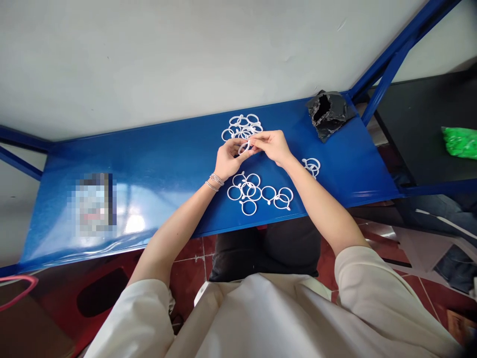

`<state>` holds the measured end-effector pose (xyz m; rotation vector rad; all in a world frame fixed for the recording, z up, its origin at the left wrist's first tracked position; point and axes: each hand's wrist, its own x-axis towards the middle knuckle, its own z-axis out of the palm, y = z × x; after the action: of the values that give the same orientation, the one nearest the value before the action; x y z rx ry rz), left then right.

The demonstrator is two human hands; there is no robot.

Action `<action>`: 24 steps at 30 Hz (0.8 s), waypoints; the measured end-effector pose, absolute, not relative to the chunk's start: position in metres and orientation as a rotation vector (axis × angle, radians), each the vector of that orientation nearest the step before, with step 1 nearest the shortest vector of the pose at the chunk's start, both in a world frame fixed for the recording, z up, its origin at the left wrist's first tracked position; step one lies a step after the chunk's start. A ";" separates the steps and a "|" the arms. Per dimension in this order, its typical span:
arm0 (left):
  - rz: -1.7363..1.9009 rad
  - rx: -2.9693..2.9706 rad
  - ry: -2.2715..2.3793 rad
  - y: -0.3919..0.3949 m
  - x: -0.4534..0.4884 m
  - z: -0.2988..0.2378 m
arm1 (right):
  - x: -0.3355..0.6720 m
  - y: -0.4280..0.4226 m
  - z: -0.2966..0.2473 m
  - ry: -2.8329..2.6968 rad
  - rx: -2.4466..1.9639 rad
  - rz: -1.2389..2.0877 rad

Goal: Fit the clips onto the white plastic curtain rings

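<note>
Between my two hands, over the middle of the blue table, is a white plastic ring (243,148) with a small tab. My left hand (230,158) grips it from the left with fingers and thumb. At the ring's upper right, the fingertips of my right hand (274,145) pinch its tab area; the exact contact is partly hidden. Just beyond my hands lies a heap of similar white rings (240,122), partly covered by my fingers. Nearer to me several more white rings (249,207) lie spread and overlapping. A small cluster of rings (312,166) sits beside my right forearm.
The blue table (179,154) stands against a pale wall. A torn black plastic bag (330,112) lies at its back right corner. At the left is a blurred-out object (95,205). Blue metal bars (389,82) rise at the right, with a green bag (460,142) on a dark surface beyond.
</note>
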<state>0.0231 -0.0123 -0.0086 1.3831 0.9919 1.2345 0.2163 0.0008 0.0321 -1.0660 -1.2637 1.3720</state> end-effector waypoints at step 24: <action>1.319 1.884 1.334 -0.028 0.025 0.008 | 0.338 0.008 0.067 -2.102 -1.710 1.276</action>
<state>0.0246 -0.0283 0.0076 1.8845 1.3338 1.3186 0.3376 0.0079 0.0674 -1.7095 -2.1016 1.2761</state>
